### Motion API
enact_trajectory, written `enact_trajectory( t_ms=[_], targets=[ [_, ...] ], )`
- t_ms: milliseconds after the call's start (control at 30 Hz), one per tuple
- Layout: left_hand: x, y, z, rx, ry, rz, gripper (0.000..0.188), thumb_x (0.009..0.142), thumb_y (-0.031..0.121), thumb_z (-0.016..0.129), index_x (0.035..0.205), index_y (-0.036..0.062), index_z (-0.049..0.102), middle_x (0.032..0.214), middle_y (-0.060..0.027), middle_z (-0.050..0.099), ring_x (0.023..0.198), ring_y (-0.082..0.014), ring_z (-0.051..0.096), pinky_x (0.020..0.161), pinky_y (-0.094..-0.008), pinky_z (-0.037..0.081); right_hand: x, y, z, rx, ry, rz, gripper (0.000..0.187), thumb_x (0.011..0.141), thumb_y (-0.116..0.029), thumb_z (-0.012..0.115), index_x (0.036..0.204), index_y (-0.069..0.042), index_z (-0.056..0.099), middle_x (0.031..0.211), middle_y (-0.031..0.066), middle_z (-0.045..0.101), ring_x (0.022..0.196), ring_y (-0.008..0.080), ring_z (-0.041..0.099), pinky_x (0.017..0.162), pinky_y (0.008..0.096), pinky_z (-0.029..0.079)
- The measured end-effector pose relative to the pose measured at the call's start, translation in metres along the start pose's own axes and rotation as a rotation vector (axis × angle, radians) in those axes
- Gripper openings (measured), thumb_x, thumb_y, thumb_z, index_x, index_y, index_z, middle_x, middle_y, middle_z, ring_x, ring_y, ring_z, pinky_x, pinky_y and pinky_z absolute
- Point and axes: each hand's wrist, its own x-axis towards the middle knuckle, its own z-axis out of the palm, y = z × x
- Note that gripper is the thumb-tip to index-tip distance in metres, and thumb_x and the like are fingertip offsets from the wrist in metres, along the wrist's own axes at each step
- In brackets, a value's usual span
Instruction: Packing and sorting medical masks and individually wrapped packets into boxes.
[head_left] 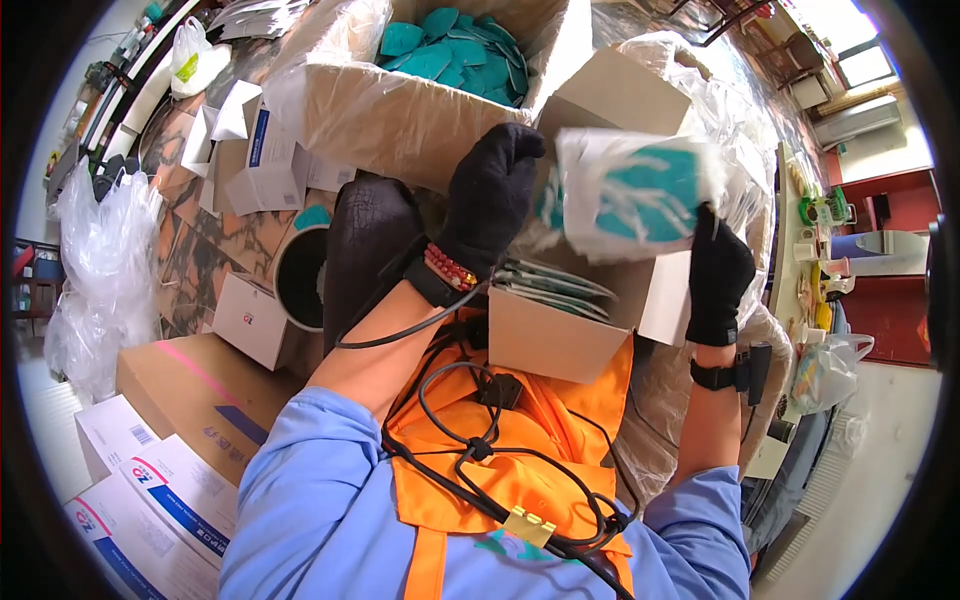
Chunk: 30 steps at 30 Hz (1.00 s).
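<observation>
My right hand (720,275), in a black glove, pinches the lower right corner of a flat clear-and-white packet (640,195) with teal contents. The packet is raised above an open cardboard carton (560,335) and smeared by motion. My left hand (492,195), gloved in black too, is closed beside the packet's left side; whether anything is in its fingers is hidden. Several thin packets (555,285) stand in a row inside the carton, which rests against my orange apron (500,450). A large plastic-lined box (385,125) beyond my left hand holds many loose teal pieces (455,55).
At my left are a dark round bin (302,280), a white box (250,320), a brown carton (190,375) and stacked white boxes (155,500). Clear plastic bags (105,270) hang farther left. A black cable (480,450) crosses my apron. A cluttered table (800,290) stands right.
</observation>
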Motion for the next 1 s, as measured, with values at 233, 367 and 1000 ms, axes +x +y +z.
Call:
enact_trajectory(
  t_ms=[233,367,1000],
  targets=[
    [0.006,0.031,0.007,0.206,-0.287,0.157,0.030,0.076,0.015,0.071,0.103,0.0067,0.061,0.095,-0.0140,0.065,0.089,-0.0312,0.063,0.077,-0.0396,0.050,-0.011,0.047,0.013,0.036,0.014,-0.049,0.028,0.097,-0.028,0.049,0.101,-0.007,0.067,0.061,0.0130,0.058,0.053,0.0256,0.059,0.048,0.0358,0.045],
    [0.005,0.034,0.020,0.256,-0.267,0.274,0.043,0.075,0.026,0.072,0.111,0.0078,0.057,0.100,-0.0165,0.065,0.094,-0.0350,0.062,0.080,-0.0431,0.050,-0.023,0.055,0.027,0.362,0.114,0.034,0.032,0.097,-0.031,0.050,0.097,-0.004,0.067,0.058,0.0090,0.057,0.047,0.0169,0.057,0.042,0.0320,0.043],
    [0.038,0.029,0.046,0.067,-0.682,-0.061,0.037,0.079,0.026,0.067,0.107,0.0022,0.061,0.103,-0.0190,0.065,0.093,-0.0358,0.064,0.081,-0.0401,0.050,-0.045,0.092,0.025,1.091,0.077,0.618,0.038,0.098,-0.038,0.048,0.084,-0.005,0.062,0.057,0.0002,0.053,0.043,0.0094,0.045,0.042,0.0246,0.033]
  ],
)
